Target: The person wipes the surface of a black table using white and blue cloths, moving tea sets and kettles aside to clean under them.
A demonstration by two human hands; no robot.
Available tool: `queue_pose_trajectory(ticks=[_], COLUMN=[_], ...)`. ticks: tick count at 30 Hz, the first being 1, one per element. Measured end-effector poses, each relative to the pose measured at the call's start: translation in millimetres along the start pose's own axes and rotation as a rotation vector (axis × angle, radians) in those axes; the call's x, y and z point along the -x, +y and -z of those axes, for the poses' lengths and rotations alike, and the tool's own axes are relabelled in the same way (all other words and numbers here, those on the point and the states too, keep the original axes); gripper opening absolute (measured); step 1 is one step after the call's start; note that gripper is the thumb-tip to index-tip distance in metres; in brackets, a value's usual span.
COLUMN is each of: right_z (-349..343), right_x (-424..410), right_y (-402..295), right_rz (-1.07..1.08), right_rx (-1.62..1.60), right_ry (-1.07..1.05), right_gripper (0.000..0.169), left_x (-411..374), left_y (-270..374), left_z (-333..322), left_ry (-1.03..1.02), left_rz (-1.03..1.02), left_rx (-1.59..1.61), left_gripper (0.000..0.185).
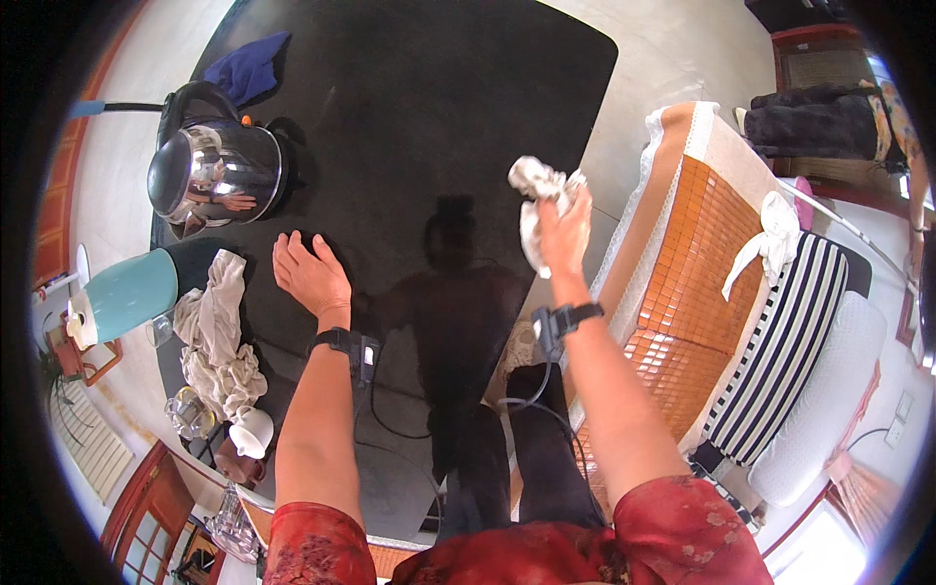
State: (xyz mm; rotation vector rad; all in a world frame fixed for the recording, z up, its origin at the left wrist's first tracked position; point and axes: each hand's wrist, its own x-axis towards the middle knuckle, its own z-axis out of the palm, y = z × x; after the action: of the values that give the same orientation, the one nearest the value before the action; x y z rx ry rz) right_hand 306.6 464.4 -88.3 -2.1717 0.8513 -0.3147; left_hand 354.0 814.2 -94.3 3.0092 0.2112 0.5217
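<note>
My right hand [569, 230] grips a crumpled white cloth [537, 179] near the right edge of a glossy black table [409, 95]. My left hand [311, 278] is palm down over the tabletop with nothing in it; whether it touches the surface I cannot tell. Just beyond it stands a shiny steel electric kettle [238, 172] with a black handle and lid. Left of that hand are a teal thermos flask [131, 292] and a bunched beige cloth [212, 322].
A blue cloth [248, 69] lies behind the kettle. Glassware [190, 413] and a white cup [251, 433] stand at the left edge. On the right is a seat with a brown tile mat [680, 256] and a striped cushion [779, 344]. Another person [812, 124] stands beyond it.
</note>
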Motion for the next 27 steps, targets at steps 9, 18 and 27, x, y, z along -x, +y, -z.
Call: queue_pose_trajectory(ticks=[9, 18, 27], right_z=[43.4, 98.8, 10.2], right_x=[-183.4, -115.9, -188.9], right_y=[-43.0, -147.5, -73.7], right_rz=[0.313, 0.184, 0.768], right_rx=[0.179, -0.308, 0.185], right_ry=[0.08, -0.451, -0.214], right_gripper=[0.055, 0.039, 0.051], left_x=[-3.9, -3.6, -7.3], left_y=[7.8, 6.8, 13.8], left_z=[4.7, 6.1, 7.0], left_ry=[-0.009, -0.043, -0.053], left_rz=[0.002, 0.036, 0.032], left_rx=[0.046, 0.045, 0.065], left_gripper=[0.041, 0.04, 0.04])
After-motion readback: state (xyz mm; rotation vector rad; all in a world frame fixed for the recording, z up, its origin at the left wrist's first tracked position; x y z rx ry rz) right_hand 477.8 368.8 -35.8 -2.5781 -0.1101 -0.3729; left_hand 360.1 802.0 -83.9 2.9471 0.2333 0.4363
